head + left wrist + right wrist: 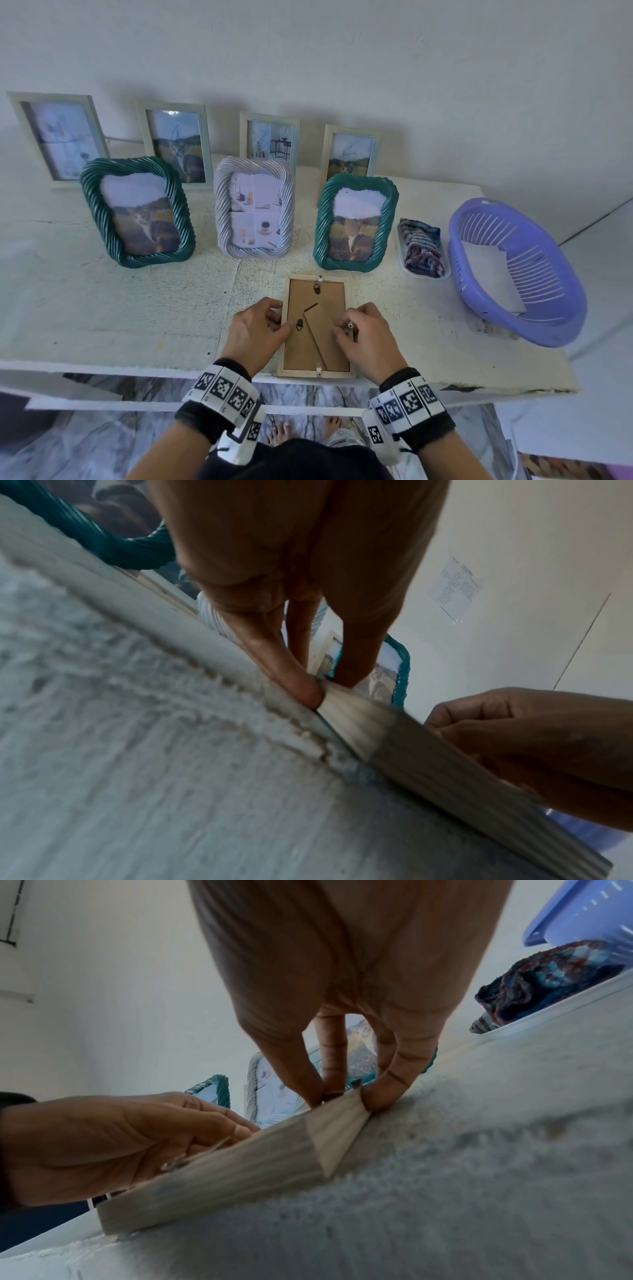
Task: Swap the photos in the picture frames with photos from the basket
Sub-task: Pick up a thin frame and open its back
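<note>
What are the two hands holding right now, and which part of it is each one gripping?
Both hold the face-down wooden frame on the table: the left hand pinches its left edge, and the right hand has its grip on the right edge.

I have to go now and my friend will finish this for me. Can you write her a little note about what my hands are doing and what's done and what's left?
Left hand: fingers curled on the left edge of the wooden frame, near a clip.
Right hand: grip pinching the right edge, at a clip there.
The wooden frame lies face down at the table's front edge, backing board still in.
The purple basket to the right holds a white sheet.
Done: frame laid down for opening.
Left: free the clips, lift the backing, swap the photo, close it. The seven standing frames all show pictures; I cannot tell which are swapped.
</note>
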Demonstrator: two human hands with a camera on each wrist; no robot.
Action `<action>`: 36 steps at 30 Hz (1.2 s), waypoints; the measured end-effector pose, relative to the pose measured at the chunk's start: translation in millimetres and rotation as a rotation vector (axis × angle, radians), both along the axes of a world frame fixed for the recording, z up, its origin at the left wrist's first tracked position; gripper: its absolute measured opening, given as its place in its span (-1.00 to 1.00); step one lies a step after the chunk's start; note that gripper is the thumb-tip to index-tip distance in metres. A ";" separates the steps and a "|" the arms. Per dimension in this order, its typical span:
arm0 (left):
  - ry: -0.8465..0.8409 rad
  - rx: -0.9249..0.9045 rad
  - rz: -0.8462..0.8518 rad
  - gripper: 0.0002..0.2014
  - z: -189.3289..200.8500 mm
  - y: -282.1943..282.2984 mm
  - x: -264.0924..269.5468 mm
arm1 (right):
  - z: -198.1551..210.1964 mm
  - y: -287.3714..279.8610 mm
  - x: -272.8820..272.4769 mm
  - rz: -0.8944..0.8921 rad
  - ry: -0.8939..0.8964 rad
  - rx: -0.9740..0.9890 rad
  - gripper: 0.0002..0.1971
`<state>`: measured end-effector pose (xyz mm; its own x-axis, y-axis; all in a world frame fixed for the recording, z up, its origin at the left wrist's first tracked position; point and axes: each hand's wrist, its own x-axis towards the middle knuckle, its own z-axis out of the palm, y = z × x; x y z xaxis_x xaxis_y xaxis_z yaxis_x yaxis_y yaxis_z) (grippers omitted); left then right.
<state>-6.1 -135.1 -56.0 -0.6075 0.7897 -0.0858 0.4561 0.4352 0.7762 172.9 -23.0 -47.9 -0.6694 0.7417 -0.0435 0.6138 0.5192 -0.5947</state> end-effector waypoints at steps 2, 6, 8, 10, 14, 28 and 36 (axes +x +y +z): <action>0.008 -0.016 0.013 -0.72 -0.3 1.8 0.3 | -0.5 2.4 0.3 0.000 -0.024 -0.020 -0.90; -0.004 -0.033 0.027 -0.78 -1.2 5.8 -1.1 | -0.3 6.7 7.6 0.018 0.001 -0.120 -0.82; -0.009 -0.028 0.019 -0.79 -1.8 6.2 -1.6 | 0.0 8.2 11.5 0.027 0.029 -0.173 -0.76; -0.027 -0.019 0.015 -0.80 -2.8 5.7 -2.1 | -1.1 9.2 13.7 0.031 0.048 -0.198 -0.73; -0.045 0.005 0.000 -0.81 -5.3 3.8 -3.4 | 2.2 13.4 16.0 0.066 0.029 -0.209 -0.70; -0.100 0.026 -0.081 -0.75 -11.2 -7.1 -6.4 | 17.3 48.2 -46.5 0.113 -0.271 0.212 -0.62; -0.091 0.012 -0.079 -0.74 -13.5 -6.6 -9.2 | 15.8 53.2 -57.2 0.108 -0.275 0.240 -0.69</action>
<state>-15.3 -141.7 -69.4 -0.5332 0.8362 -0.1282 0.4161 0.3912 0.8209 115.7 30.2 -32.1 -0.7316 0.6785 -0.0664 0.6680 0.6940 -0.2688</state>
